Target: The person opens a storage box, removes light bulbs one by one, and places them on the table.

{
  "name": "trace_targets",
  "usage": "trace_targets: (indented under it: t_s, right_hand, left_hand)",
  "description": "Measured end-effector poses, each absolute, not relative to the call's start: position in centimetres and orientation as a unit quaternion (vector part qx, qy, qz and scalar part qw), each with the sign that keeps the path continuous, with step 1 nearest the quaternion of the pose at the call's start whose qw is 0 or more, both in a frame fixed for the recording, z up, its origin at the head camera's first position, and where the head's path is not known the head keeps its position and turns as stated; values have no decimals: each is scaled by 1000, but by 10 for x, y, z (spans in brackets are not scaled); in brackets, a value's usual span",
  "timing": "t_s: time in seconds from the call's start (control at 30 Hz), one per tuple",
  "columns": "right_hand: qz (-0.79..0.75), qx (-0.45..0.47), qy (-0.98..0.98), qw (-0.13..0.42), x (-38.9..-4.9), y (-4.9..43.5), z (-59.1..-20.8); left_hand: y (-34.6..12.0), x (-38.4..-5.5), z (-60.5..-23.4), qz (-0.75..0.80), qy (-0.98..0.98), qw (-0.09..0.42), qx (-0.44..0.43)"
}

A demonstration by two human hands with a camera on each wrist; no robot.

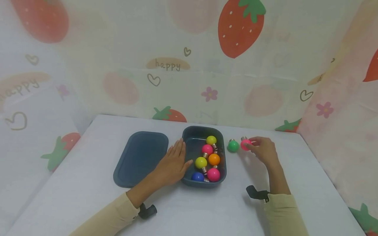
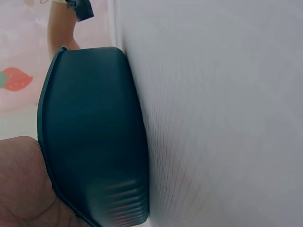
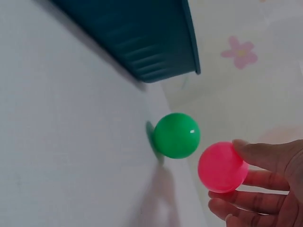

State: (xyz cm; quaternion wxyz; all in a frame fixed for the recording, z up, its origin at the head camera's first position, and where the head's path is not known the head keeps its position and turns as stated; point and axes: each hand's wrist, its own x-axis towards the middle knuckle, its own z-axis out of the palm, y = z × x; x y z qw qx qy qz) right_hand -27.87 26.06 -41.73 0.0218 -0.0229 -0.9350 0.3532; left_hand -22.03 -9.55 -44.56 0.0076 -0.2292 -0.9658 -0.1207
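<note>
My right hand (image 1: 263,149) pinches a pink light bulb (image 1: 245,144) between thumb and fingers, its metal base pointing away. In the right wrist view the pink bulb (image 3: 222,167) hangs above the table. Just left of it a green bulb (image 1: 233,146) rests on the table beside a dark blue-green container (image 1: 224,164). With fingers extended, my left hand (image 1: 172,164) rests along the container's left rim. Inside lie several bulbs: yellow (image 1: 201,162), pink (image 1: 213,174), orange (image 1: 214,159) and blue (image 1: 198,177), mostly toward the right side.
A flat dark lid (image 1: 140,159) lies left of the container, partly behind the left hand. The white table (image 1: 192,209) ends at a strawberry-printed cloth (image 1: 141,91) at the back and sides. A dark camera mount (image 1: 257,192) is on each wrist.
</note>
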Motion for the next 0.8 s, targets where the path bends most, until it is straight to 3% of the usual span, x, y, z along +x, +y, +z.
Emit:
trace_targets:
  t_s: [0.33,0.8]
  right_hand:
    - [355,-59,-933,-11,-283,266,-431]
    - [343,-68,-937,-16,-286,265,-439]
  left_hand:
    - [-95,-220,-446,-118,-966,10,-228]
    - [-95,-220,-444,-122,-966,9,-226]
